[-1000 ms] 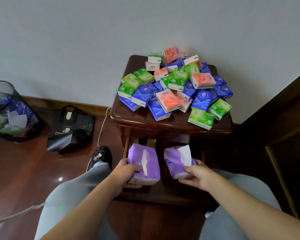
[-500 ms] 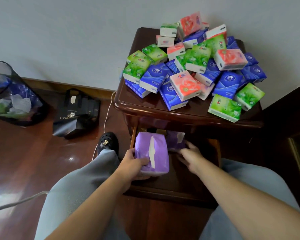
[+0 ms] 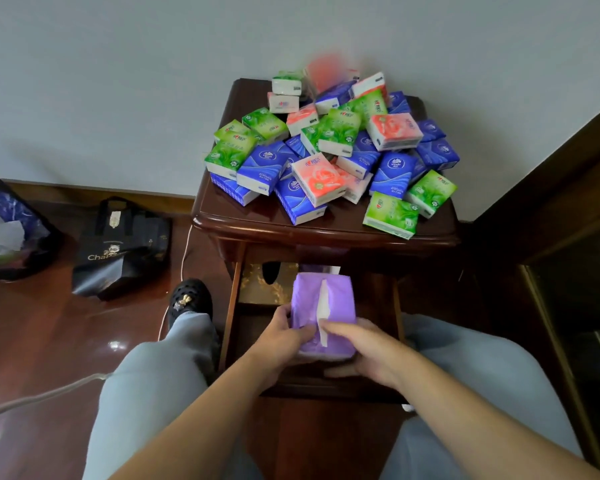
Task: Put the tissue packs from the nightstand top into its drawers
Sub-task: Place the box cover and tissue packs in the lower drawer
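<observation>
Over the open drawer (image 3: 312,344) I hold the purple pack (image 3: 323,315) with both hands, left hand (image 3: 284,336) and right hand (image 3: 359,348), fingers curled on it. Next I must lower it inside, then return for the pile (image 3: 329,150) on the nightstand (image 3: 243,223).

In the lower middle of the frame we see a soft purple plastic tissue pack (image 3: 323,306) with a white tissue showing through its top slit, held over the pulled-out dark wooden drawer (image 3: 378,386) of the glossy dark brown wooden nightstand (image 3: 257,226). In the upper middle, on the nightstand top, we see a loose heap of small green, blue and pink-and-white tissue packs (image 3: 329,150), tilted and overlapping, with one green pack near the front right edge.
</observation>
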Demonstrator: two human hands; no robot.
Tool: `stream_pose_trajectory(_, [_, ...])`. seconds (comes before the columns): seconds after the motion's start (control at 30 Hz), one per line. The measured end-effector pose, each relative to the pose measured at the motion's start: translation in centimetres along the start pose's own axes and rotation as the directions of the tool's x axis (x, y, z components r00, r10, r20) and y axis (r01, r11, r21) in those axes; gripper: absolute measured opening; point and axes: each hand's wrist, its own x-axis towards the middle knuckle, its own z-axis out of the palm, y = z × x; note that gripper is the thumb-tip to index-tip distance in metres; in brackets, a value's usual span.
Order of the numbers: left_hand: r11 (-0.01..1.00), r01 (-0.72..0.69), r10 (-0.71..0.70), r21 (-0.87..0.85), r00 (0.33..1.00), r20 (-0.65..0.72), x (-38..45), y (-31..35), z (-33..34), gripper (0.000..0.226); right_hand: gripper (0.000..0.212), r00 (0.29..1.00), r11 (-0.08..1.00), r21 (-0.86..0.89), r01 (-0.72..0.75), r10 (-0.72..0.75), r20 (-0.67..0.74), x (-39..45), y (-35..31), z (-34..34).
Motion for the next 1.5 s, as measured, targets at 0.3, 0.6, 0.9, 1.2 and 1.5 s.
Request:
stream_pose_trajectory(0.3, [0.712,-0.263,0.247,0.651,0.962,0.117,2.3,0.1,1.9,0.056,0.045,0.913,0.989,0.149,0.005,0.057,-0.405,-2.2,0.4,-3.5])
stream_pose_trajectory(0.6, [0.582,-0.252,0.133,0.773,0.968,0.215,6.1,-1.7,1.4,0.075,0.024,0.823,0.967,0.255,0.003,0.142,-0.550,0.4,0.0,-3.2])
stream_pose_trajectory(0.9, [0.580,-0.186,0.071,0.793,0.981,0.179,8.9,-2.2,1.3,0.079,0.038,0.772,0.790,0.605,0.099,0.322,-0.548,3.2,-1.1,-2.5])
stream_pose_trajectory(1.2, [0.558,-0.248,0.158,0.792,0.969,0.192,7.8,-2.1,1.4,0.078,0.052,0.856,0.692,0.693,0.199,0.222,-0.467,4.9,-1.4,-1.8])
stream_pose_trajectory(1.5, [0.129,-0.178,0.545,0.975,0.835,0.081,2.7,0.8,0.3,0.062,0.022,0.950,0.643,0.757,0.113,0.154,-0.273,6.6,-1.3,-0.6])
